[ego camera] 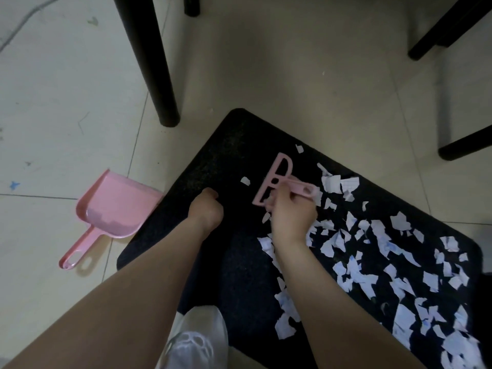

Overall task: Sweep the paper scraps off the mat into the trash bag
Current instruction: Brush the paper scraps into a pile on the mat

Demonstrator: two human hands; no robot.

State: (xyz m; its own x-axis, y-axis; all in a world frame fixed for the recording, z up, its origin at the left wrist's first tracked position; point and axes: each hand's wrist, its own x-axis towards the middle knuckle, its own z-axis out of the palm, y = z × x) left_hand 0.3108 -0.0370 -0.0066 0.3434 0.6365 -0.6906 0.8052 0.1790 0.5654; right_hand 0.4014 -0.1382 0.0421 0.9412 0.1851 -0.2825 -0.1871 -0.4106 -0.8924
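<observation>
Barely begun, the sweeping shows the right hand (291,217) grasping a pink brush (277,181) on the black mat (234,155), the left hand (206,210) clenched and holding nothing, paper scraps (372,251) covering the mat's right half, a pink dustpan (111,211) waiting unused.

No text, label, brand, number or sign can be read anywhere in this view. The torn white paper scraps (378,251) scattered over the black rectangular floor mat (239,262) carry faint blue marks and what look like ruled lines, but these are too small and blurred to make out as letters or figures. The pink plastic dustpan (111,211) on the pale tiled floor (66,102) and the pink plastic hand brush (277,182) show plain surfaces with no legible marking.
</observation>
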